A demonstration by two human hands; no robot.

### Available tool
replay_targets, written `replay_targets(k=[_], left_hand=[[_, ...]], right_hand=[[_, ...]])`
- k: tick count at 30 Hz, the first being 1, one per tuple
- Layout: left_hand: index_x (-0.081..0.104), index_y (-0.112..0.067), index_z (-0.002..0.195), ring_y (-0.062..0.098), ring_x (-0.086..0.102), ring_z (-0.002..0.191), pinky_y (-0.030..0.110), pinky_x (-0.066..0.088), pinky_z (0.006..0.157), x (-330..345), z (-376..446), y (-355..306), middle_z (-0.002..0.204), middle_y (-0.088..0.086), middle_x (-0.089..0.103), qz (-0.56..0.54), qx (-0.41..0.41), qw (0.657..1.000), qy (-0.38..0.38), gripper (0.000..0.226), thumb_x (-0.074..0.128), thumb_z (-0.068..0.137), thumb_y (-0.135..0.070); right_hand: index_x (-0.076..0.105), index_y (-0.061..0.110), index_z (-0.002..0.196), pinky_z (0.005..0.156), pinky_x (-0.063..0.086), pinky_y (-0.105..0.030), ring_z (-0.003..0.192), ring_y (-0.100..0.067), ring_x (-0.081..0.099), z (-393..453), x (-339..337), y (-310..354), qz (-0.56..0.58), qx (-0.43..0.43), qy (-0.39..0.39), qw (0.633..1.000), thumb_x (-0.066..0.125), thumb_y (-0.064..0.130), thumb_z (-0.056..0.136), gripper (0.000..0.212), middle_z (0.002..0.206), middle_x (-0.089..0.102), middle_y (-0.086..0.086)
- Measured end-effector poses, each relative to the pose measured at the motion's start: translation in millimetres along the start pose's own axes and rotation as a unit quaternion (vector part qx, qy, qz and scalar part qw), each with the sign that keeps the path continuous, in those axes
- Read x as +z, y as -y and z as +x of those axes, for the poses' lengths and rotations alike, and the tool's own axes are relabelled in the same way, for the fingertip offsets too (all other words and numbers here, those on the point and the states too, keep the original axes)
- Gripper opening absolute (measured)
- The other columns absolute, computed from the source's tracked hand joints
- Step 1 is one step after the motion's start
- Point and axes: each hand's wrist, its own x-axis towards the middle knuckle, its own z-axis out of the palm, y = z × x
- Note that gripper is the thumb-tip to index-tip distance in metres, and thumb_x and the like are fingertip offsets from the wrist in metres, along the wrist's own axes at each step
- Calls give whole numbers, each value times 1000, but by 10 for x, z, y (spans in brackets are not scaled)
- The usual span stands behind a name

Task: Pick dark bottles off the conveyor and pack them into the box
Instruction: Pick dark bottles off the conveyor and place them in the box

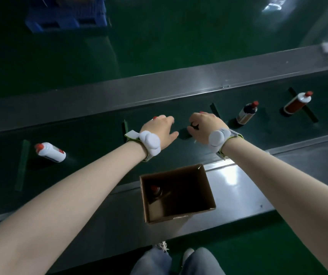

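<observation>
My right hand (205, 126) is curled over the green conveyor belt (91, 139), fingers closed round a dark bottle (194, 127) whose red cap peeks out beyond the knuckles. My left hand (159, 130) hovers just left of it, thumb spread. A red cap (154, 117) shows past its back, and the bottle under it is hidden. Another dark bottle (246, 114) stands further right on the belt. The open cardboard box (208, 187) sits on the near metal ledge below my hands, with one dark red-capped bottle (155, 191) inside.
A white bottle (51, 151) lies on the belt at the left. A red-brown bottle with a white shoulder (296, 104) is at the far right. Metal rails (159, 86) border the belt. A blue pallet (65, 18) stands on the floor beyond.
</observation>
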Motion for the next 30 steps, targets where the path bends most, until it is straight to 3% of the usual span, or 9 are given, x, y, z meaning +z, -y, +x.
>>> replay_targets(k=[4, 7, 9, 13, 19, 24, 30], left_hand=[[59, -20, 140, 28, 68, 110, 45, 60, 86, -83, 366, -148, 136, 3, 63, -31, 24, 998, -39, 45, 58, 103, -46], [58, -21, 140, 28, 67, 110, 45, 59, 86, 8, 593, -245, 137, 1, 61, -43, 18, 998, -39, 45, 57, 103, -46], [57, -23, 140, 28, 67, 111, 46, 58, 89, 133, 826, -311, 138, 1, 60, -48, 10, 998, -24, 45, 56, 102, -46], [58, -22, 140, 26, 68, 110, 42, 58, 88, 464, 1313, -345, 139, 1, 60, -70, -25, 997, -9, 46, 59, 101, -46], [57, -24, 140, 20, 68, 113, 33, 54, 76, 1162, 1976, -220, 138, -2, 61, -80, -72, 994, 21, 48, 60, 100, -50], [60, -22, 137, 22, 67, 111, 39, 59, 87, 1648, 2373, -42, 132, 0, 63, -94, -103, 989, 52, 47, 61, 99, -50], [58, -21, 137, 22, 67, 111, 41, 59, 88, 1930, 2581, 13, 129, 0, 63, -99, -121, 985, 70, 48, 60, 99, -50]], right_hand=[[66, 19, 131, 85, 54, -36, 113, -32, 67, 244, -62, -426, 33, 51, -28, 998, 61, 41, 99, 39, 124, 72, -8], [65, 22, 108, 71, 42, -33, 89, -29, 59, 440, 57, -725, 52, 71, -40, 995, 60, 42, 95, 24, 107, 69, -7], [64, 23, 105, 68, 39, -32, 81, -27, 52, 634, 162, -954, 58, 83, -33, 994, 59, 43, 94, 23, 97, 63, -4], [45, 26, 90, 71, 40, -35, 85, -31, 54, 1082, 415, -1367, 86, 101, -4, 991, 55, 43, 92, 20, 90, 50, -1], [49, 18, 111, 78, 47, -40, 107, -38, 62, 1832, 883, -1861, 121, 91, 48, 987, 59, 41, 98, 28, 114, 60, -11], [47, 14, 129, 79, 51, -42, 107, -43, 62, 2364, 1298, -2039, 92, 66, 81, 990, 60, 35, 101, 38, 122, 58, -18], [55, 14, 129, 74, 44, -39, 113, -41, 62, 2740, 1529, -2078, 32, 29, 112, 993, 56, 38, 106, 33, 127, 57, -17]])
